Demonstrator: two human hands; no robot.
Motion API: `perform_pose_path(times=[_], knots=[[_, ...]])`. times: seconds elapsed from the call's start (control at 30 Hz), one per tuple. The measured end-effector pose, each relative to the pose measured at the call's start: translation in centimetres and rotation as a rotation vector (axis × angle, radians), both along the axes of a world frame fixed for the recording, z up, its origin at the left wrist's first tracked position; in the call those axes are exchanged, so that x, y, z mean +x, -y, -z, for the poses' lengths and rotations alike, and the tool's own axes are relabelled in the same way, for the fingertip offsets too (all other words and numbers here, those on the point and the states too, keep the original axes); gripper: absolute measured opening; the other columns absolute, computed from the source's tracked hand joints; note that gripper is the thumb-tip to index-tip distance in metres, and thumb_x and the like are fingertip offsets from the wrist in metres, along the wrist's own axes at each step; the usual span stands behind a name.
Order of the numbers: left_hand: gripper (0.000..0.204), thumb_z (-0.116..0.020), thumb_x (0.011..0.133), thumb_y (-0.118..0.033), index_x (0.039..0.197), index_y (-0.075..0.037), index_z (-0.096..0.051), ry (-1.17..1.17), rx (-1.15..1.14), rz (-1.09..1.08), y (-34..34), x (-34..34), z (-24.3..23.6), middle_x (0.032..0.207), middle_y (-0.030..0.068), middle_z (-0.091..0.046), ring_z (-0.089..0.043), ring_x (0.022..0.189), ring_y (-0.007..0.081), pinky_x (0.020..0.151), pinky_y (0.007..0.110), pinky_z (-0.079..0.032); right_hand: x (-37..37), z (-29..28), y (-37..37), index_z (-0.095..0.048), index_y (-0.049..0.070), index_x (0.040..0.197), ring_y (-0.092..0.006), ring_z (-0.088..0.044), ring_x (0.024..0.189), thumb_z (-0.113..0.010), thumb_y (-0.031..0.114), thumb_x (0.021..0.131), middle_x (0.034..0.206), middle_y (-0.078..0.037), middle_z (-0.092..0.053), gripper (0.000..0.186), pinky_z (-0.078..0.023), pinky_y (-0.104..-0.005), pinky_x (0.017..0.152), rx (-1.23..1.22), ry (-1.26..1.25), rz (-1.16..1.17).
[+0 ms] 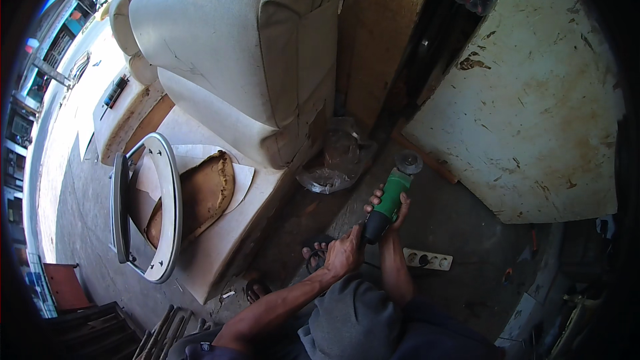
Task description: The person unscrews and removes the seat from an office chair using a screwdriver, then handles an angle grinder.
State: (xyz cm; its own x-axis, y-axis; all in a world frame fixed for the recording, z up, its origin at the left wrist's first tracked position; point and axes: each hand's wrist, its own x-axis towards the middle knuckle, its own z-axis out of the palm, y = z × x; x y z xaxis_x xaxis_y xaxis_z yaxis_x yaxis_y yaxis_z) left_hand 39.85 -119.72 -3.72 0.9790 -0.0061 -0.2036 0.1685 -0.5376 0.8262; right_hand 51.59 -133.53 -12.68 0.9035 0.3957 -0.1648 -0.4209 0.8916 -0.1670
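A green and black angle grinder (pixel 392 197) is held in front of me, tilted with its round disc (pixel 408 161) at the far end. My right hand (pixel 398 212) is closed around the green body from beneath, its fingertips showing on the left side. My left hand (pixel 345 252) is closed at the black rear end, with a finger pressed along it; part of its grip is hidden. The disc is apart from everything around it. Whether it spins I cannot tell.
A white power strip (pixel 427 259) lies on the floor to the right. A worn pale sofa seat (pixel 207 40) stands at left, with a metal-framed chair part (pixel 175 210) and a brown padded piece (pixel 208 197). A stained board (pixel 527 107) leans at right; clear plastic (pixel 327 177) lies near the grinder.
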Motion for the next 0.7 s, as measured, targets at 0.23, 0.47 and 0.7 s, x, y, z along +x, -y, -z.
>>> perform_pose_path(times=[0.23,0.47,0.7], knots=[[0.040,-0.068,0.092,-0.021,0.124,-0.004,-0.052,-0.140,0.033,-0.220,0.1,-0.4,-0.7,0.104,0.0275,-0.070,-0.069,0.087,0.0494,0.074,0.058,-0.052,0.4,-2.1,-0.6,-0.053,0.007,0.126,-0.0236,-0.060,0.091,-0.063,0.050,0.092,0.105,-0.009,-0.058,0.056,-0.054,-0.0460,0.077,-0.216,0.033,0.078],[0.043,-0.070,0.089,-0.030,0.118,0.002,-0.068,-0.288,-0.262,-0.337,-2.0,1.1,-3.8,0.101,0.0250,-0.073,-0.071,0.099,0.0398,0.089,0.045,-0.052,1.5,-6.1,-2.2,-0.053,0.011,0.125,-0.0270,-0.064,0.088,-0.069,0.040,0.084,0.103,-0.011,-0.061,0.054,-0.057,-0.0479,0.074,-0.408,-0.004,0.211],[0.042,-0.077,0.092,-0.035,0.101,0.006,-0.067,-0.541,-0.485,-0.210,-4.0,3.3,-6.0,0.083,0.0080,-0.066,-0.058,0.069,0.0115,0.065,0.031,-0.047,1.9,-6.6,-2.3,-0.052,0.010,0.127,-0.0262,-0.063,0.089,-0.067,0.044,0.088,0.103,-0.011,-0.060,0.054,-0.058,-0.0486,0.076,-0.426,0.056,0.199]])
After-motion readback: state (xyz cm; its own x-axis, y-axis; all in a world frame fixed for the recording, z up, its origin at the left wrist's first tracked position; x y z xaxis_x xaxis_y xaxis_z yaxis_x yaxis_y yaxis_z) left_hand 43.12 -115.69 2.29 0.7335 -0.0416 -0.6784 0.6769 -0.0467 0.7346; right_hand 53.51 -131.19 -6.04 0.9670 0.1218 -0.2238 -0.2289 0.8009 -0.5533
